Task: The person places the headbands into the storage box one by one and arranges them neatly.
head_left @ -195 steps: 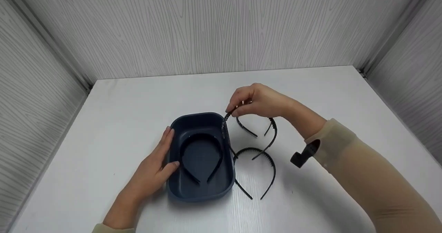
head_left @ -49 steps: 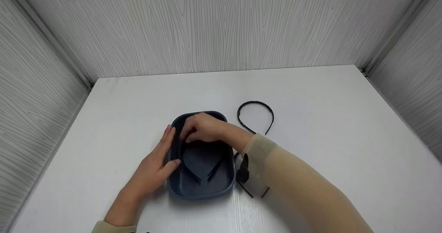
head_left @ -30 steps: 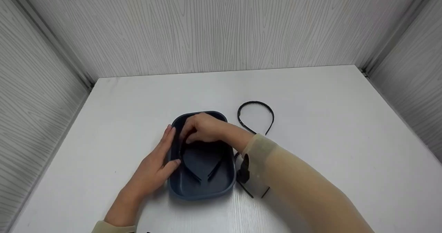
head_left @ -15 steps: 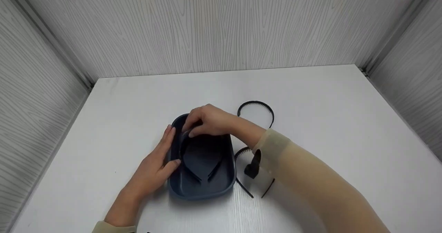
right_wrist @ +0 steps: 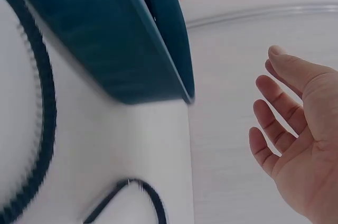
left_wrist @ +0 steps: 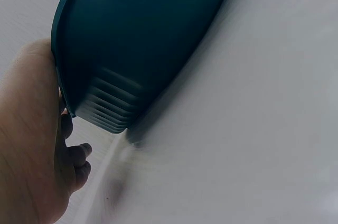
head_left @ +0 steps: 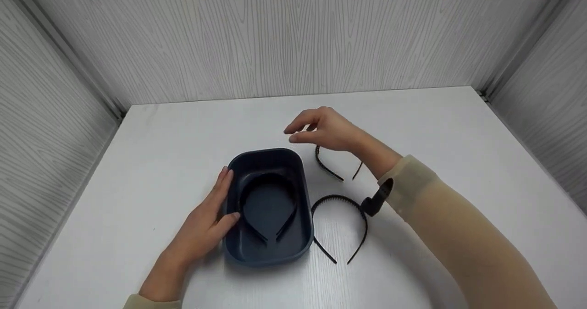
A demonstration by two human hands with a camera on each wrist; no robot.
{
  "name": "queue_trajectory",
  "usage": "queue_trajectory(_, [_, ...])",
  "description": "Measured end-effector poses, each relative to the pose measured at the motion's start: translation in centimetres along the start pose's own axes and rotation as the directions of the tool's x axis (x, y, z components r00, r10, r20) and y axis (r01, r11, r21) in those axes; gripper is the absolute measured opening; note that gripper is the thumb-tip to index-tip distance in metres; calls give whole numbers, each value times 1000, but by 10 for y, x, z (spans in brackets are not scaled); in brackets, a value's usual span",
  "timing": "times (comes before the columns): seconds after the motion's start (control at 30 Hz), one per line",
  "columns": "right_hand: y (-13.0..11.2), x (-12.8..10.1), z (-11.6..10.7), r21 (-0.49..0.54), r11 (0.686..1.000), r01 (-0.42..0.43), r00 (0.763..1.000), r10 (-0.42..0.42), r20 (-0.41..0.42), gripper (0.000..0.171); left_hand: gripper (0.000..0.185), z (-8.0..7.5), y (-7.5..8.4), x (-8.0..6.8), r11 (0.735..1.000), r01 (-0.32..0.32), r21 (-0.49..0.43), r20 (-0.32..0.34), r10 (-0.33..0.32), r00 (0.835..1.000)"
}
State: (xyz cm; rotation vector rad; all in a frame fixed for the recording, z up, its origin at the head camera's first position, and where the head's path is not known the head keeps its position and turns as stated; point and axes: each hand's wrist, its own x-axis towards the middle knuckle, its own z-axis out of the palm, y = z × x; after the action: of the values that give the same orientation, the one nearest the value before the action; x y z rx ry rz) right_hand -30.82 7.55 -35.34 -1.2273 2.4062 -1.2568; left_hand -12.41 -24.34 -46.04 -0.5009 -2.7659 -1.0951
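A white surface point(head_left: 435, 135) inside a grey wood-grain enclosure carries a dark blue oval bin point(head_left: 268, 254) and several black toothed headbands. The person's left hand point(head_left: 206, 226) rests against the bin's left wall, fingers straight along the outside and the thumb hooked over the rim. It steadies the bin without gripping anything else. Inside the bin, headbands point(head_left: 268, 180) lie flat on the bottom, their arches toward the far end and their tips pointing toward the person; how many are stacked there cannot be told.

The right hand point(head_left: 323, 128) hovers above the surface, beyond and to the right of the bin, fingers loosely spread and holding nothing. Directly below it lies a headband point(head_left: 326, 169), partly hidden by the hand and wrist. A second headband point(head_left: 341, 199) lies just beside the bin's right wall, arch away from the person, tips toward them.
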Motion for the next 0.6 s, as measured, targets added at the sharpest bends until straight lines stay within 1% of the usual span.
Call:
queue_trajectory(0.17, [18,-14,-18,14,996,-88,995,89,-42,23,85,-1,1,0,1000,0,-6,6,0,1000])
queue_trajectory(0.37, [41,-29,-28,37,983,-180,982,182,-53,23,85,0,0,-1,1000,-3,-8,4,3,1000])
queue_trajectory(0.5, [56,-35,-31,45,976,-212,975,215,-61,23,85,0,-1,-1,1000,-7,-6,-2,7,1000])
queue_trajectory(0.6, [66,-36,-31,23,974,-224,972,225,-61,25,85,0,-1,0,1000,-9,-3,-6,9,1000])
